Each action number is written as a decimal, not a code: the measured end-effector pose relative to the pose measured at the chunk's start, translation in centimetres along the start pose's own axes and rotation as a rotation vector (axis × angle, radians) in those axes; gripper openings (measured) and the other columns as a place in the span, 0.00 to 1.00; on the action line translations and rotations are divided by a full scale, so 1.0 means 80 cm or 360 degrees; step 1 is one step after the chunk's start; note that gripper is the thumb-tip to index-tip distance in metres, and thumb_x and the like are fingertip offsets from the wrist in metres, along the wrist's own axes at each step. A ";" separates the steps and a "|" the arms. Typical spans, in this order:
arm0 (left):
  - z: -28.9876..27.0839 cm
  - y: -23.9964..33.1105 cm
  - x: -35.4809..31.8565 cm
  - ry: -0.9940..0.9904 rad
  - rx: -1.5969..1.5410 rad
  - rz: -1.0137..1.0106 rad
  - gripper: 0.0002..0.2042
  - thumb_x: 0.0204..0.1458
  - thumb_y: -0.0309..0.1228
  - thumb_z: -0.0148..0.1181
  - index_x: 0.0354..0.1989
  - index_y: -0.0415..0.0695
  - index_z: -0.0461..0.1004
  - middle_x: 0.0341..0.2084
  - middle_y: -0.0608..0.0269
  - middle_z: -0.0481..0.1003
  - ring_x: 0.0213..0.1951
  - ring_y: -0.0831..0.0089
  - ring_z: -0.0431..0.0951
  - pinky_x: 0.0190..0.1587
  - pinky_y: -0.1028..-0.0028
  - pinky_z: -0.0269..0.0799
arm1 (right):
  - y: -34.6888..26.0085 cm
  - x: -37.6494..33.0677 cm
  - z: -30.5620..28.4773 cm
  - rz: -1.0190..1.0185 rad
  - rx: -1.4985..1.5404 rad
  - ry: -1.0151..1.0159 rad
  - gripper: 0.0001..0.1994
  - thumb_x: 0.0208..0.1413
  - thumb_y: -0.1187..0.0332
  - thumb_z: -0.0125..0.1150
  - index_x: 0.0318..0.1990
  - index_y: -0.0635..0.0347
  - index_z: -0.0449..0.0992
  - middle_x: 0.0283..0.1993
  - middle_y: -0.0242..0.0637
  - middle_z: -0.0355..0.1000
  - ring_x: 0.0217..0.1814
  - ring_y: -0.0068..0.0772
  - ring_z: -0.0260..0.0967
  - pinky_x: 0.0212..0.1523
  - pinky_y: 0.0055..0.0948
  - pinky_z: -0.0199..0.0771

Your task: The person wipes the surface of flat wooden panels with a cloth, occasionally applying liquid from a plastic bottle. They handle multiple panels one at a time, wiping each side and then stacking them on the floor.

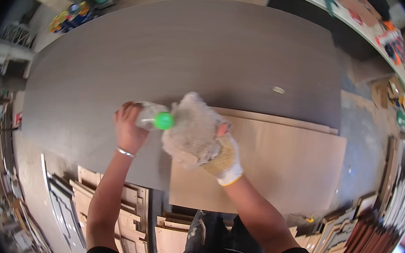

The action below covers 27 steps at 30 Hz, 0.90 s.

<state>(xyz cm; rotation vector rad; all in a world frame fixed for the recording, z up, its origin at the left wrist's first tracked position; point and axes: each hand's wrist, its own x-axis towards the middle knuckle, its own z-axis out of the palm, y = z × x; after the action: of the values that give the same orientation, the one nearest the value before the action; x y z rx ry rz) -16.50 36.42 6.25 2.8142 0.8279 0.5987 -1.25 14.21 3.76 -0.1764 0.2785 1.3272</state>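
Note:
My bare left hand [128,124], with a bangle at the wrist, is wrapped round a clear plastic bottle [149,115]. The bottle is tilted sideways, its green cap [164,120] pointing right at a fluffy greyish-white cloth [192,131]. That wad of cloth is gripped in my right hand [223,161], which wears a white and yellow work glove; the cloth hides most of its fingers. Both hands are above a large grey-brown board [186,46]. Beneath the right forearm lies a light wood panel [287,170], over the grey board's near right part.
A second light panel edge [282,119] shows behind the top one. A small pale piece [278,90] lies on the grey board. Cut wooden panels [128,217] stand near my legs, and brown ones [370,248] at the lower right. A tool-strewn bench [360,29] stands far right.

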 end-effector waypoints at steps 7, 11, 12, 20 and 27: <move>0.051 -0.094 -0.092 0.0142 -0.1085 -0.1145 0.35 0.54 0.29 0.74 0.69 0.36 0.64 0.69 0.53 0.66 0.65 0.63 0.70 0.64 0.58 0.72 | -0.038 -0.089 -0.031 -0.0165 0.0100 0.0120 0.32 0.68 0.54 0.61 0.73 0.59 0.62 0.73 0.43 0.66 0.74 0.47 0.65 0.75 0.52 0.64; 0.054 -0.016 -0.143 0.0114 -0.0446 -0.1501 0.33 0.56 0.24 0.68 0.70 0.35 0.63 0.68 0.46 0.66 0.67 0.53 0.69 0.66 0.54 0.68 | -0.140 -0.232 -0.149 -0.0666 -0.0338 0.0491 0.27 0.72 0.52 0.54 0.71 0.59 0.66 0.69 0.41 0.70 0.69 0.41 0.69 0.68 0.48 0.71; 0.053 0.013 -0.168 0.0197 -0.0289 -0.1443 0.32 0.56 0.23 0.66 0.70 0.34 0.62 0.67 0.45 0.67 0.67 0.50 0.68 0.66 0.52 0.67 | -0.175 -0.269 -0.165 -0.0861 -0.0516 0.0622 0.26 0.71 0.56 0.55 0.70 0.59 0.66 0.68 0.40 0.71 0.66 0.39 0.71 0.64 0.46 0.74; 0.114 0.398 -0.206 -0.0581 -0.0390 -0.0055 0.30 0.61 0.36 0.55 0.71 0.38 0.64 0.74 0.37 0.58 0.76 0.33 0.53 0.76 0.38 0.43 | -0.279 -0.191 -0.106 -0.1683 -0.3974 0.1200 0.26 0.62 0.67 0.64 0.68 0.56 0.70 0.67 0.45 0.69 0.70 0.49 0.65 0.69 0.49 0.65; 0.139 0.425 -0.210 -0.0635 -0.0065 -0.0095 0.32 0.66 0.44 0.44 0.72 0.32 0.61 0.74 0.36 0.58 0.77 0.33 0.49 0.77 0.38 0.37 | -0.208 -0.108 -0.114 -0.1141 -0.4108 0.0504 0.26 0.65 0.58 0.52 0.70 0.49 0.70 0.75 0.35 0.64 0.82 0.42 0.51 0.83 0.51 0.39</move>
<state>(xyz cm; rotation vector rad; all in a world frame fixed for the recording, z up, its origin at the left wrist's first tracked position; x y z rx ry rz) -8.18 -1.54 -1.00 2.7212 0.8014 0.0373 12.16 -0.35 -2.89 -2.3143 -1.3042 0.1227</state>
